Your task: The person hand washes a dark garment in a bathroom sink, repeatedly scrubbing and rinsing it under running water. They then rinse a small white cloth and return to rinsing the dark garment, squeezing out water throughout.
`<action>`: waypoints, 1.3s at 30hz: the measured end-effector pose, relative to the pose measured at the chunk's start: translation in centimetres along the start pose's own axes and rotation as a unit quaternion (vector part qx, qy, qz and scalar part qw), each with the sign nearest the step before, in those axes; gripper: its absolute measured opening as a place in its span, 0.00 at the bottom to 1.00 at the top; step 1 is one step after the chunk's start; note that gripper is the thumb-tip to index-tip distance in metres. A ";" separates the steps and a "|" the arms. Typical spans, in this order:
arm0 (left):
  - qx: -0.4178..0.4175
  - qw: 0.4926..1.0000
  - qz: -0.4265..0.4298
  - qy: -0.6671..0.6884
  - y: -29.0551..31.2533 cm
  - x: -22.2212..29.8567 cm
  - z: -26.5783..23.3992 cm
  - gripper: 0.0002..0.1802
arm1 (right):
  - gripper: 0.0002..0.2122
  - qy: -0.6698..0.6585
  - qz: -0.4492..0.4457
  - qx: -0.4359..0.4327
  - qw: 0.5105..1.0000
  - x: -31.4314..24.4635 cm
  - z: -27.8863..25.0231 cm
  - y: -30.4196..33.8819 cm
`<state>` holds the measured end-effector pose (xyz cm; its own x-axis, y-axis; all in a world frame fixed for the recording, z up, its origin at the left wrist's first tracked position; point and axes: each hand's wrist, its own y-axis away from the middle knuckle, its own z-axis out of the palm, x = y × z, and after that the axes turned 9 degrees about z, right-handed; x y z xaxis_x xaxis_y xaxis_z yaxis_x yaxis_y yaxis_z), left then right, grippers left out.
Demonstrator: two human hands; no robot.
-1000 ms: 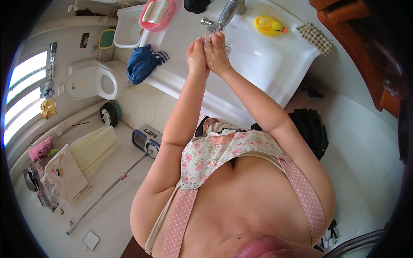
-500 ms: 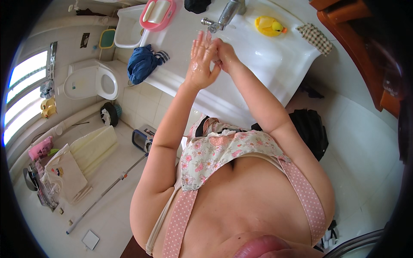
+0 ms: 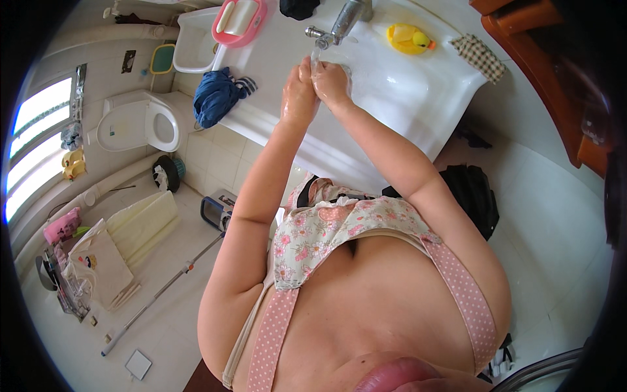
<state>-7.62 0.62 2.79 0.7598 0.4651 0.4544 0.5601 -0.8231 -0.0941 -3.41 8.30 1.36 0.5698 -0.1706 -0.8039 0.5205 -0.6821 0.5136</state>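
Observation:
My left hand (image 3: 299,95) and my right hand (image 3: 330,85) are pressed together, wet, over the white sink (image 3: 418,98). They sit right under the spout of the metal faucet (image 3: 339,23), where a thin stream of water runs onto them. Neither hand holds an object; the fingers are curled against each other.
A yellow rubber duck (image 3: 410,38) and a checked cloth (image 3: 482,57) lie on the sink's far rim. A pink soap dish (image 3: 239,19), a white basin (image 3: 196,42) and a blue cloth (image 3: 217,97) are at the left. A toilet (image 3: 140,124) stands further left.
The hands were rubbing apart, the left one spread open half a second ago. Now they are closed together and raised closer under the faucet spout.

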 end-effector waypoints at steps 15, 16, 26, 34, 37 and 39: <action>-0.126 0.989 -0.046 0.056 5.7 1.6 5.8 0.13 | 0.18 0.268 -0.134 -0.005 0.954 7.9 -2.2 1.9; -0.136 0.986 -0.065 0.071 6.0 1.9 5.8 0.14 | 0.18 0.268 -0.138 -0.007 0.953 8.1 -2.5 2.0; -0.062 0.974 -0.096 0.198 4.9 4.1 4.3 0.09 | 0.15 0.264 -0.206 -0.024 0.942 5.2 -5.5 2.3; -0.188 0.889 -0.118 0.401 4.2 2.8 3.3 0.24 | 0.22 0.060 -0.112 -0.127 0.984 5.7 -8.4 3.5; -0.187 0.798 -0.106 0.563 4.1 3.4 1.5 0.32 | 0.15 -0.110 -0.062 -0.229 0.965 6.4 -10.5 3.4; -0.131 0.745 -0.097 0.647 3.9 4.4 0.2 0.28 | 0.12 -0.191 -0.073 -0.246 0.947 5.8 -11.2 4.6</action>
<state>-2.06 -0.44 4.22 -0.3770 0.0189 0.9260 0.4059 -0.8953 0.1835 9.45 12.09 2.41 0.2452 -0.4095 -0.8787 0.8633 -0.3202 0.3901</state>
